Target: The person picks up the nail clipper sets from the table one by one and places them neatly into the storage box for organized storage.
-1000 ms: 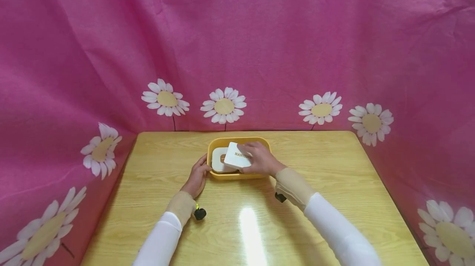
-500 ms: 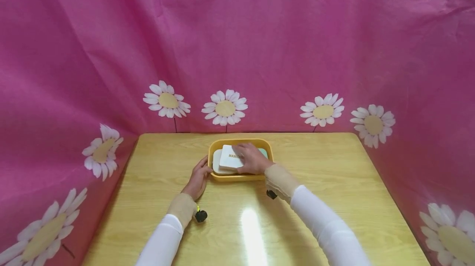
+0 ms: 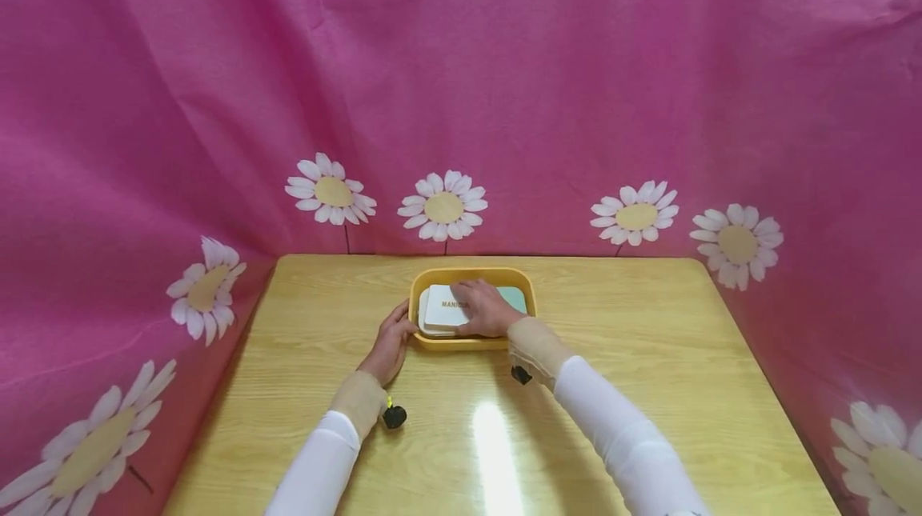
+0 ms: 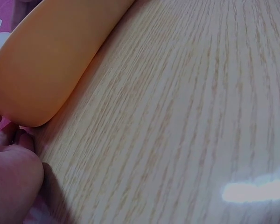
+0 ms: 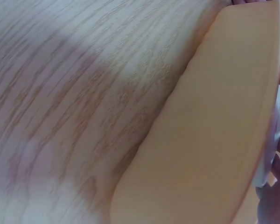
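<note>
A yellow tray (image 3: 471, 272) stands at the far middle of the wooden table (image 3: 648, 356). Inside it a white box (image 3: 441, 311) printed with brown letters lies on top of another white box. A pale green item (image 3: 515, 297) shows at the tray's right end. My right hand (image 3: 481, 308) lies over the top box and grips it, with fingers (image 5: 273, 205) just inside the tray's wall (image 5: 214, 130). My left hand (image 3: 391, 344) rests on the table, its fingers (image 4: 9, 168) touching the tray's near left corner (image 4: 46, 60).
Pink cloth printed with white daisies (image 3: 442, 206) hangs close behind the table and down both sides. Bare wood stretches left, right and in front of the tray, with a bright glare patch (image 3: 493, 444) between my forearms.
My right hand has lowered the lettered white box from a tilted hold above the tray until it lies flat on the box below. The left hand has stayed at the tray's corner.
</note>
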Action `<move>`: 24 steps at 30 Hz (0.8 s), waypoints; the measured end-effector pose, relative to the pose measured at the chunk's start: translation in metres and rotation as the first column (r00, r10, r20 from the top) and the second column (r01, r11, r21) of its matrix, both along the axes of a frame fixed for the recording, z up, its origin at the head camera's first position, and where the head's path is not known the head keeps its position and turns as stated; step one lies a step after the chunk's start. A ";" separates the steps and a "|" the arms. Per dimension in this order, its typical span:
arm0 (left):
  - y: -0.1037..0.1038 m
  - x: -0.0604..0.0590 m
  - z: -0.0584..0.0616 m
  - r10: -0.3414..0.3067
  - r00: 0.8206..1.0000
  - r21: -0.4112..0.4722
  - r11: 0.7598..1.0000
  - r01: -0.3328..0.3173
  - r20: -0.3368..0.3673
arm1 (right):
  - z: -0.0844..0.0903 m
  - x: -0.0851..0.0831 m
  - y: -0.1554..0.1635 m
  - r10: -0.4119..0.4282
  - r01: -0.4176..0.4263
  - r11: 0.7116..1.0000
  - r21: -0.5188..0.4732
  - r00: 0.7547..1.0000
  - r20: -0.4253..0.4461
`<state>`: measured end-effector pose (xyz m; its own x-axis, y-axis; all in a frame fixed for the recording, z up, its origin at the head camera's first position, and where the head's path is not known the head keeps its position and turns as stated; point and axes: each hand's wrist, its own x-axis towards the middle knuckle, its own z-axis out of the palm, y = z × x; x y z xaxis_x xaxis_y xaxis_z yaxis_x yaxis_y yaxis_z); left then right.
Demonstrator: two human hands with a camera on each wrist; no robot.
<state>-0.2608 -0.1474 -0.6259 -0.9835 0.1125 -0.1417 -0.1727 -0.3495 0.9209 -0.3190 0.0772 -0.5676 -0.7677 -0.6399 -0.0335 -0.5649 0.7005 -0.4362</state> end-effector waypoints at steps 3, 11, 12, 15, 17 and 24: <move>-0.001 0.001 0.000 0.005 1.000 -0.007 1.000 -0.005 0.018 | -0.003 -0.002 -0.004 0.016 -0.016 1.000 -0.007 1.000 0.000; 0.002 0.001 0.000 0.017 1.000 -0.019 1.000 -0.017 0.008 | -0.002 0.000 -0.017 0.047 -0.047 0.999 -0.017 0.999 0.000; 0.003 0.001 0.000 0.014 1.000 -0.019 1.000 -0.014 0.004 | -0.001 0.001 -0.018 0.039 -0.039 0.999 -0.008 0.999 0.016; 0.003 0.001 0.000 0.007 1.000 -0.030 1.000 -0.008 -0.003 | -0.001 0.004 -0.019 0.018 -0.018 1.000 0.013 0.999 0.043; 0.003 0.002 0.000 0.005 1.000 -0.043 0.999 -0.005 -0.004 | -0.001 0.005 -0.021 0.012 -0.013 1.000 0.019 0.999 0.052; 0.000 0.002 -0.001 0.013 1.000 -0.040 0.999 -0.012 0.004 | 0.000 0.008 -0.023 0.005 -0.004 1.000 -0.012 0.998 0.068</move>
